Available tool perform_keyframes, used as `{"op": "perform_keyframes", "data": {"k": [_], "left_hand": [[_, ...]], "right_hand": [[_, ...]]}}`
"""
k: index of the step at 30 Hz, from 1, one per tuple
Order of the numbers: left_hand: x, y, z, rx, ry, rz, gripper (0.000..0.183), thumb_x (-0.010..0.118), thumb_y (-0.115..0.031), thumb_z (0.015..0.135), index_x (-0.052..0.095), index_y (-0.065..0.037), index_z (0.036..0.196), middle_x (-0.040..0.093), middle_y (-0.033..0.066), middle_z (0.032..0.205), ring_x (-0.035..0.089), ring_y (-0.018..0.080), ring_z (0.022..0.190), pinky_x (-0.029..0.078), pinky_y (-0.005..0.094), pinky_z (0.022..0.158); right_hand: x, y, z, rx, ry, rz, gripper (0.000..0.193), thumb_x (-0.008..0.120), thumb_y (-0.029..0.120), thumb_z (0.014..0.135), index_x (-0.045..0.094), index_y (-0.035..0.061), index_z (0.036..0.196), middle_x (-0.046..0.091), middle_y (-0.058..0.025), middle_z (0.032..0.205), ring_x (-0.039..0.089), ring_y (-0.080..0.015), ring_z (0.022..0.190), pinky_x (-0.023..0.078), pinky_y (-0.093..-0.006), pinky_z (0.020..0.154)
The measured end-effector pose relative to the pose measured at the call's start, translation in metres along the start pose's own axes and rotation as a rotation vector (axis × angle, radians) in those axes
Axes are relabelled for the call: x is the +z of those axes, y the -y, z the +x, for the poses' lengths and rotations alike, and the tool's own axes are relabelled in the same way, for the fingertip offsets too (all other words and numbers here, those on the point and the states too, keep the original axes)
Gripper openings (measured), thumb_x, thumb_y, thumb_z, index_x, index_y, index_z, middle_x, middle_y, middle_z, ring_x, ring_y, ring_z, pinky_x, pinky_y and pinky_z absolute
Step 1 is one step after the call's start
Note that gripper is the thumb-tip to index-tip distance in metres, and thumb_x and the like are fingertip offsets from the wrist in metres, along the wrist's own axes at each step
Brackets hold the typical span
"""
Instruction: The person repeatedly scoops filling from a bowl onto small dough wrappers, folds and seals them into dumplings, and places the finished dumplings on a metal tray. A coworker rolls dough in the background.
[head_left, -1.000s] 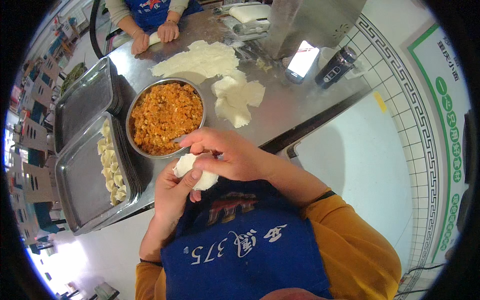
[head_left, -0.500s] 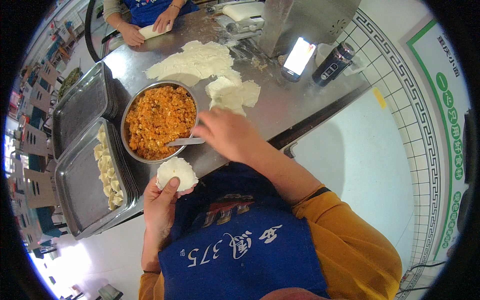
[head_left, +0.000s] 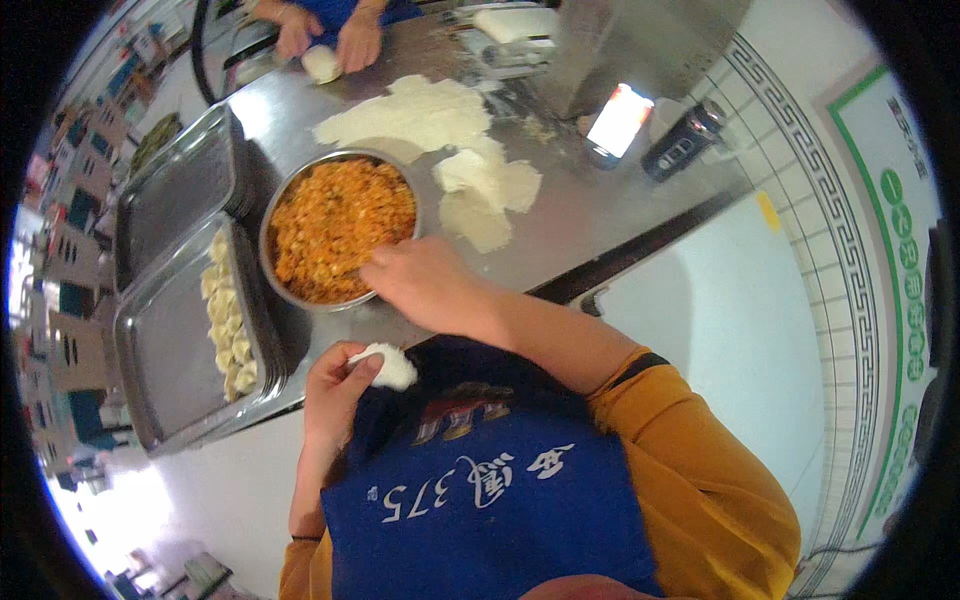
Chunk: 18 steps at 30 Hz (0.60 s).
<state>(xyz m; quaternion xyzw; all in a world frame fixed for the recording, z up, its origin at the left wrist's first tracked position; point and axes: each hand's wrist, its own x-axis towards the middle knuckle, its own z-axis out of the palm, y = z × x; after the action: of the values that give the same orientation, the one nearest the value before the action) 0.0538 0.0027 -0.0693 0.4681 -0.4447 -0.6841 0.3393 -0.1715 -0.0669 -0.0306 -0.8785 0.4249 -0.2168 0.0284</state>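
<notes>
A round dumpling wrapper (head_left: pixel 388 368) is pinched by its edge in my left hand (head_left: pixel 337 390), in front of the blue apron. My right hand (head_left: pixel 425 285) is closed at the near right rim of a steel bowl (head_left: pixel 268 262), its fingertips at the filling. It covers the spot where the flat metal spatula's handle lay, and the spatula itself is hidden beneath it. Orange chopped filling (head_left: pixel 345 215) heaps up in the bowl. Left of the bowl, folded dumplings (head_left: pixel 230 335) lie in a row along one side of a dark metal tray (head_left: pixel 165 355).
Another stack of trays (head_left: pixel 180 200) stands farther back. Thin dough sheets (head_left: pixel 425 115) spread behind the bowl on the steel table (head_left: pixel 590 215). At the right are a lit phone (head_left: pixel 618 122) and a dark flask (head_left: pixel 685 140). Across the table, a co-worker's hands (head_left: pixel 345 42) handle a dough roll (head_left: pixel 321 65).
My right hand has come down onto the spatula at the bowl's rim. My left hand has tilted the wrapper and drawn it slightly nearer. The co-worker's dough roll has turned.
</notes>
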Motion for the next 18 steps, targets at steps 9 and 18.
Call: {"op": "perform_keyframes", "data": {"k": [9, 18], "left_hand": [[-0.009, 0.004, 0.004, -0.039, -0.237, -0.339, 0.024, 0.059, -0.017, 0.103, 0.061, 0.000, 0.120, 0.070, 0.0069, 0.107, 0.065, 0.0137, 0.095, 0.052, 0.0294, 0.084], [-0.018, 0.007, 0.023, 0.015, -0.236, -0.283, 0.021, 0.072, -0.005, 0.092, 0.068, 0.001, 0.112, 0.074, 0.0083, 0.098, 0.070, 0.0148, 0.083, 0.055, 0.0278, 0.076]], "right_hand": [[-0.016, -0.006, 0.004, 0.116, -0.085, 0.219, 0.015, 0.065, 0.017, 0.093, 0.074, 0.0068, 0.100, 0.073, -0.0157, 0.091, 0.071, -0.0342, 0.081, 0.056, -0.0446, 0.070], [-0.027, -0.009, 0.010, 0.257, 0.013, 0.379, 0.021, 0.064, 0.019, 0.095, 0.074, 0.0026, 0.102, 0.073, -0.0187, 0.091, 0.071, -0.0344, 0.083, 0.054, -0.0405, 0.072]]}}
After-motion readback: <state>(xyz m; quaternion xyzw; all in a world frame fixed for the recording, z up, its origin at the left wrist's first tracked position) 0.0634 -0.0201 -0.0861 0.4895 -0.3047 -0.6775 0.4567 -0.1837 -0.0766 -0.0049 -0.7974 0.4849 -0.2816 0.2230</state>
